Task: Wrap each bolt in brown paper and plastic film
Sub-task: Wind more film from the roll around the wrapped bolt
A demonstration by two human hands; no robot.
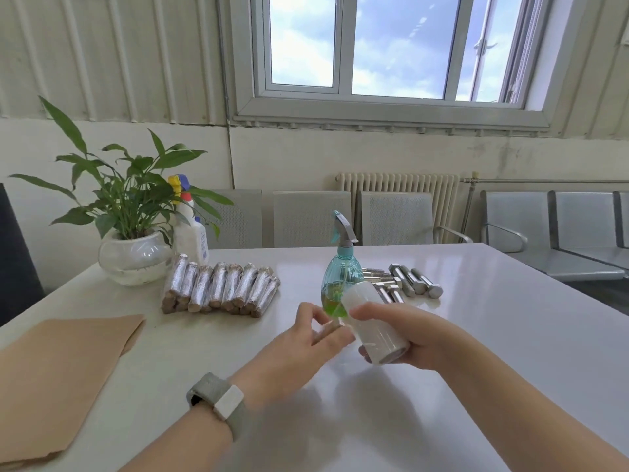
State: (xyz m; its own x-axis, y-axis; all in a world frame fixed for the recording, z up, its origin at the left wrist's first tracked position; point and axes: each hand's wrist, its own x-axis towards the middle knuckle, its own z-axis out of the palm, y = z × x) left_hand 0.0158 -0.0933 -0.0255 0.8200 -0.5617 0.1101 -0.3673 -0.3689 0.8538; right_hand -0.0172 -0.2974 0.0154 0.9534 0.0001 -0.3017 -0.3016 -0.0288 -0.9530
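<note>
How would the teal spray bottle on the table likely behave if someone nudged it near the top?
The teal spray bottle would probably tip rather than slide: it stands tall with a narrow neck. Only its lower part holds green liquid, so it looks fairly light. On the glossy table its base might also skid.

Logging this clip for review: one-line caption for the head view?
Right hand grips a film roll, left hand pinches a paper-wrapped bolt; wrapped bolts and bare bolts lie behind.
</note>
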